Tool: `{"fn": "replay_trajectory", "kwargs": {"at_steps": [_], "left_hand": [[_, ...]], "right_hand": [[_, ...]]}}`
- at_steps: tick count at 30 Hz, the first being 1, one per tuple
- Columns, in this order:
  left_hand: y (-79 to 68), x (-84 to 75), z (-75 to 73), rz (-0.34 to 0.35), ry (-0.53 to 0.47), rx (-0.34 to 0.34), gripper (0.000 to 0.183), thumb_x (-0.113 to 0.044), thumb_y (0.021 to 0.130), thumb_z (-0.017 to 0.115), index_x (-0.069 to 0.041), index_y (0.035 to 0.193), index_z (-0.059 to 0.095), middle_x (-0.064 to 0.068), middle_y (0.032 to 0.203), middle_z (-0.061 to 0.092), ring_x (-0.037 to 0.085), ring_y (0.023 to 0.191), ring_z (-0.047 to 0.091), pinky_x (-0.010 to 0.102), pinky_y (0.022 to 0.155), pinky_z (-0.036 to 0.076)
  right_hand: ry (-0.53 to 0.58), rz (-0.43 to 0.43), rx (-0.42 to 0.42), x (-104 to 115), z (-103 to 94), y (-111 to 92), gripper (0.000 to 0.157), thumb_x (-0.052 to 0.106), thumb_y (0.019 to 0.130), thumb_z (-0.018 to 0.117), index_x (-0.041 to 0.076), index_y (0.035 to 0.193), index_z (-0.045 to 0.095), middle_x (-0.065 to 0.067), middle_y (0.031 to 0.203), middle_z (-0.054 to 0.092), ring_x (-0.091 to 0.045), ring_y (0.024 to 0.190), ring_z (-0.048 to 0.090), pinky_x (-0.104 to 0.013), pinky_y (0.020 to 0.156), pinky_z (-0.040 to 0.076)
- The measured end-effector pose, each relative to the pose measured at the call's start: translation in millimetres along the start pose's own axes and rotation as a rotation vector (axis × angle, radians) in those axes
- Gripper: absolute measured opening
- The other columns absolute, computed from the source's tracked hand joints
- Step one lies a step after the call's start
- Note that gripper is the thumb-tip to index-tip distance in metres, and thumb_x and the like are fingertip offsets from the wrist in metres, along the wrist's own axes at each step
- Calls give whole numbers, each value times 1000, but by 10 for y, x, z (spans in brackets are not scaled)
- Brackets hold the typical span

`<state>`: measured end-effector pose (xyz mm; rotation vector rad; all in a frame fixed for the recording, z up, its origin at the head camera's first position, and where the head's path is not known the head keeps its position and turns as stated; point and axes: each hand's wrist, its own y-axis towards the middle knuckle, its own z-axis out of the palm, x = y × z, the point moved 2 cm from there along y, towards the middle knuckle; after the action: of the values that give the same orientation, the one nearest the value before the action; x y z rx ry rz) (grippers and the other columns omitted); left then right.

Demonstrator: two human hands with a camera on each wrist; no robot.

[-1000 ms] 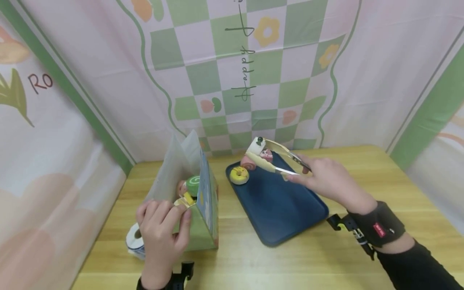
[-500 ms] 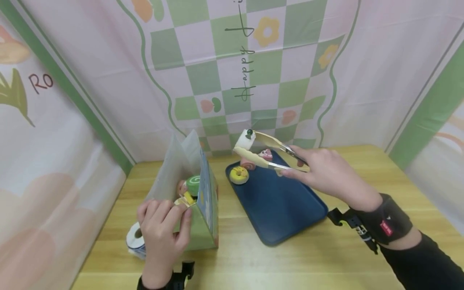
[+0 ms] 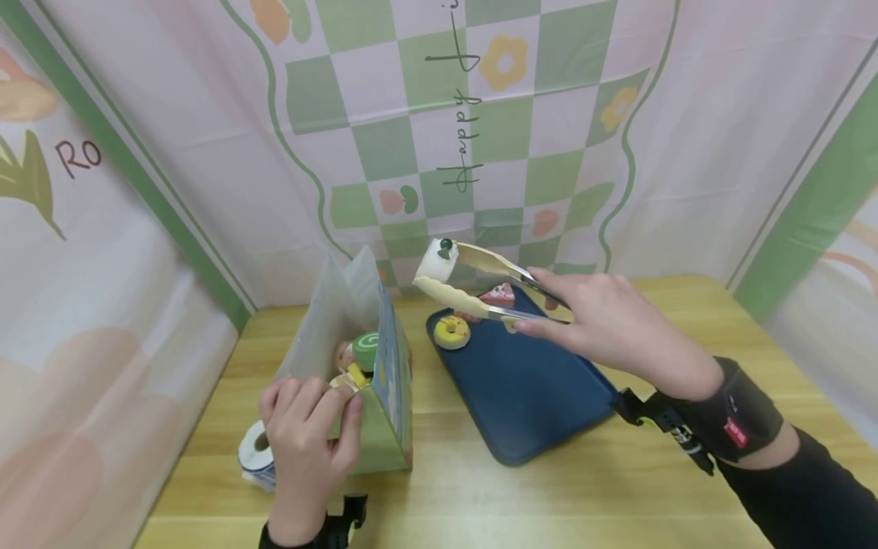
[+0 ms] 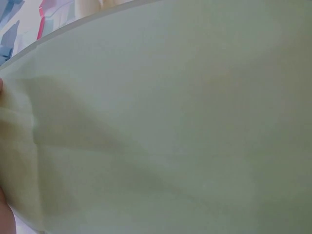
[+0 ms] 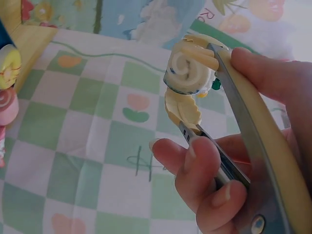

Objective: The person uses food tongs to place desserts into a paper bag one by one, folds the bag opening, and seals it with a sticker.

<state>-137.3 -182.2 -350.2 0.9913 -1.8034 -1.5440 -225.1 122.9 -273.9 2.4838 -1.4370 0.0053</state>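
My right hand (image 3: 604, 324) grips a pair of tongs (image 3: 504, 311) with cream tips and metal arms. Between the tips is a white swirl cake roll (image 3: 436, 261) with a dark green bit on top, held in the air above the tray's far left corner. In the right wrist view the cake roll (image 5: 187, 70) shows its spiral end. My left hand (image 3: 309, 427) pinches the near rim of a green paper bag (image 3: 376, 435), which stands with its mouth open. Inside lie a green swirl roll (image 3: 366, 351) and other toy pastries, partly hidden. Only the bag's green side (image 4: 170, 122) fills the left wrist view.
A dark blue tray (image 3: 528, 396) lies right of the bag. On its far end sit a yellow donut (image 3: 452, 332), a pink cake slice (image 3: 499, 295) and a pink roll mostly behind the tongs. A white tape-like roll (image 3: 255, 448) stands left of the bag. Fabric hangs behind the table.
My right hand has carried the tongs and the white cake roll left and upward, off the pastries on the tray. My left hand stays on the bag's rim.
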Motion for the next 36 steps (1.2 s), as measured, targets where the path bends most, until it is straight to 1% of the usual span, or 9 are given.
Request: {"fn": "replay_trajectory", "kwargs": {"at_steps": [4, 10, 15, 20, 25, 27, 30, 33, 36], "left_hand": [[-5, 5, 5, -2, -3, 1, 43, -29, 98, 52, -8, 62, 59, 2, 58, 50, 22, 62, 42, 42, 80, 29], [-16, 5, 2, -4, 2, 5, 42, -28, 98, 53, -8, 62, 60, 2, 59, 51, 22, 62, 43, 42, 80, 30], [-20, 6, 0, -4, 3, -3, 42, -29, 98, 53, -7, 62, 60, 2, 59, 51, 23, 62, 42, 42, 81, 30], [-26, 10, -1, -4, 8, -9, 42, -29, 97, 53, -8, 62, 60, 2, 59, 51, 22, 62, 42, 42, 81, 30], [-36, 8, -7, -12, 7, 0, 41, -30, 97, 53, -8, 62, 60, 2, 59, 51, 22, 62, 43, 41, 82, 30], [-39, 10, -9, -15, 6, 6, 41, -29, 97, 53, -8, 63, 61, 2, 60, 52, 22, 63, 43, 41, 82, 30], [-41, 13, -6, -16, 0, 7, 40, -28, 96, 54, -8, 63, 61, 2, 60, 52, 22, 63, 43, 41, 83, 30], [-37, 14, -3, -13, -4, 5, 39, -28, 96, 54, -8, 63, 61, 2, 60, 52, 23, 63, 43, 42, 82, 30], [-33, 12, -1, -9, -4, 1, 39, -28, 96, 54, -8, 63, 61, 1, 60, 51, 23, 63, 43, 42, 82, 30]], "right_hand": [[4, -8, -3, 65, -59, 15, 78, 63, 89, 57, 8, 143, 49, -1, 96, 71, -10, 63, 52, -31, 61, 42], [2, -45, -10, 196, -132, 59, 75, 60, 89, 59, 8, 144, 48, -1, 89, 69, -11, 66, 55, -36, 69, 48], [15, -77, -12, 316, -171, 99, 75, 58, 90, 60, 10, 145, 47, -6, 105, 73, -17, 81, 65, -42, 79, 51], [27, -118, -15, 435, -195, 140, 74, 59, 89, 60, 12, 145, 47, -4, 107, 72, -19, 88, 67, -41, 79, 51], [53, -151, -5, 530, -186, 178, 75, 61, 88, 59, 12, 144, 48, -7, 121, 70, -23, 102, 69, -43, 83, 53], [63, -163, -4, 564, -181, 196, 76, 62, 87, 60, 13, 143, 49, -4, 118, 71, -20, 99, 70, -41, 80, 54], [80, -186, -2, 616, -184, 224, 75, 61, 86, 62, 12, 141, 51, 8, 104, 73, -11, 86, 68, -35, 73, 53], [92, -198, 10, 662, -196, 248, 76, 62, 85, 63, 11, 140, 52, 18, 95, 71, -5, 80, 64, -30, 71, 51], [99, -203, 24, 707, -215, 268, 76, 63, 84, 63, 12, 139, 53, 20, 89, 69, -3, 75, 62, -28, 68, 50]]}}
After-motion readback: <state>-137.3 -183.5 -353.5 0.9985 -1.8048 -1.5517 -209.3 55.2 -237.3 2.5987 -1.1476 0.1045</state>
